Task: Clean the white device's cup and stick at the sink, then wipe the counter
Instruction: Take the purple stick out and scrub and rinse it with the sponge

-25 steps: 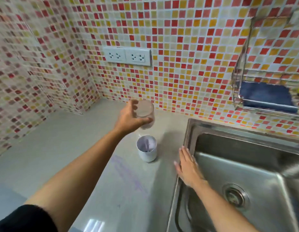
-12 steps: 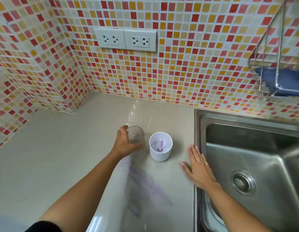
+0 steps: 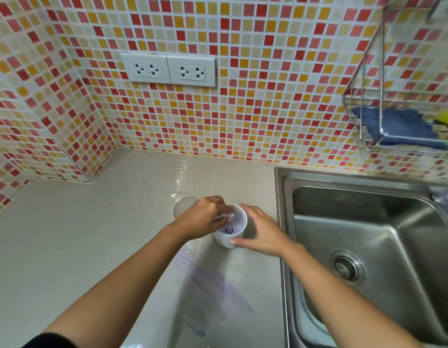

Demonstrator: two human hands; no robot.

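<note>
Both hands had closed in on the white cup [image 3: 231, 228] since half a sec earlier: the left hand [image 3: 201, 219] had let go of the clear lid [image 3: 184, 205], which now stood on the worktop [image 3: 92, 247] just left of the cup, partly hidden behind that hand. The right hand [image 3: 261, 231] had come off the worktop edge by the sink [image 3: 368, 247] and now wrapped the cup's right side, thumb pressed on the lower wall, other fingers curved round the far side.

Left fingers [image 3: 221, 217] were bunched together at the cup's rim, pinching something white, prob. the stick's top; blur made it hard to say for certain. A purple bit showed at the bottom inside the cup. The cup stood upright on the worktop, just left of the sink.

Purple smears [image 3: 212, 285] streaked the worktop nearer the person than the cup. Behind the cup, on the tiled wall, sat a double socket [image 3: 169, 70]. Up and right of the cup hung a wire rack [image 3: 381, 96] w/ a blue cloth [image 3: 398, 126] in it, something yellow at its right end.
</note>
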